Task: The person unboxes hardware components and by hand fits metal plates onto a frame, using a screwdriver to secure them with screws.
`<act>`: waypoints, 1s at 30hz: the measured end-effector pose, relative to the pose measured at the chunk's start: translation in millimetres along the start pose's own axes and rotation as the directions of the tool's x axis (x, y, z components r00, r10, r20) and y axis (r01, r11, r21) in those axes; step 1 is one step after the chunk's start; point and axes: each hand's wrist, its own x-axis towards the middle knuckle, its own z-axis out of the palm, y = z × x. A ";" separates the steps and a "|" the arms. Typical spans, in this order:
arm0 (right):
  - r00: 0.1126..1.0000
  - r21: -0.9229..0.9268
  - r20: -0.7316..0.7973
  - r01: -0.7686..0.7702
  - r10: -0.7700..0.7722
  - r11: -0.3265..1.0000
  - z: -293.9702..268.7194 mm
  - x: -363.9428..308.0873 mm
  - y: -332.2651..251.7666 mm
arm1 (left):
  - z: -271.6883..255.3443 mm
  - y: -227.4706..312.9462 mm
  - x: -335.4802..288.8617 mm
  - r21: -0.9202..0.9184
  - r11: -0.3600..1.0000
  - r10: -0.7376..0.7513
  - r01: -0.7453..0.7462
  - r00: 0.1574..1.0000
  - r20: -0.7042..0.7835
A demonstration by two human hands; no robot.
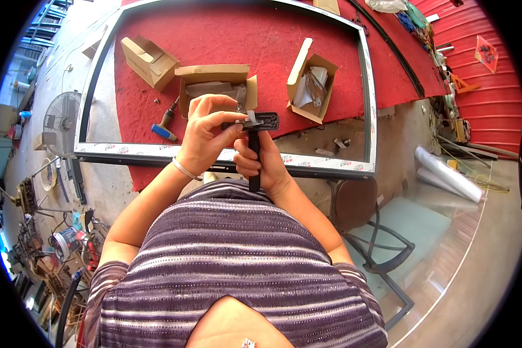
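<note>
My right hand (265, 164) is wrapped round the grip of a black window handle (254, 174), which points down toward me. The handle's flat base (267, 120) is turned up, with its hollow underside showing. At the left end of that base, my left hand (213, 124) pinches a small metal piece (250, 118) between thumb and fingers. The piece touches the base; its exact shape is partly hidden by the fingertips. Just beyond my hands stands an open cardboard box (214, 74) with plastic-wrapped parts in it.
A large black window frame (226, 163) with printed film lies over a red-covered table (214, 35). Inside its outline are a screwdriver (166, 122) with a blue end, a cardboard box (149, 62) at left and an open box of metal parts (312, 87) at right. A chair (356, 203) stands nearby.
</note>
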 end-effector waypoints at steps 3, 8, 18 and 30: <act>1.000 0.044 0.024 0.004 -0.005 0.999 -0.3 0.3 0.3 | 0.6 0.3 -1.9 -0.052 0.998 -0.046 0.046 0.999 0.003; 1.000 -0.005 0.002 0.009 -0.009 1.000 0.5 -1.8 1.8 | 1.3 0.8 -3.6 -0.001 1.000 -0.009 0.009 1.000 0.002; 1.000 -0.063 -0.017 0.007 -0.008 0.998 4.5 -7.8 4.2 | 0.7 7.5 -6.2 0.063 0.996 0.069 -0.069 0.998 -0.004; 0.998 -0.202 -0.048 0.029 -0.039 0.979 8.5 -13.5 -1.1 | -7.7 21.2 -7.3 -0.001 0.986 0.165 -0.165 0.986 -0.003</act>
